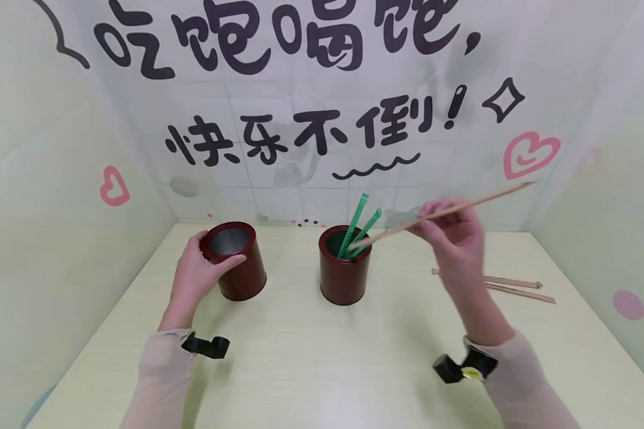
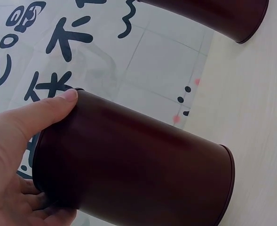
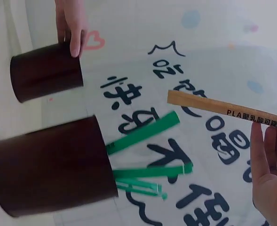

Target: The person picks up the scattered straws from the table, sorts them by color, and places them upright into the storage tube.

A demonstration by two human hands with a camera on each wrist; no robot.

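Observation:
My left hand (image 1: 191,269) grips the upper end of a dark red cylindrical container (image 1: 245,277), thumb along the near side and fingers round the far side. This container stands slightly tilted, and no straw shows at its mouth. Between my right thumb and fingers, the right hand (image 1: 460,238) pinches a brown paper-wrapped straw (image 3: 209,103) with black print. The straw slants down leftward, its lower end overlapping the mouth of a second dark red container (image 1: 344,283) in the head view. Several green-wrapped straws (image 3: 145,134) stick out of that second container.
Two more brown-wrapped straws (image 1: 515,281) lie on the pale table (image 1: 322,363) at the right, partly behind my right wrist. A white backdrop (image 1: 300,196) with large black lettering rises behind the containers, and side panels flank the table.

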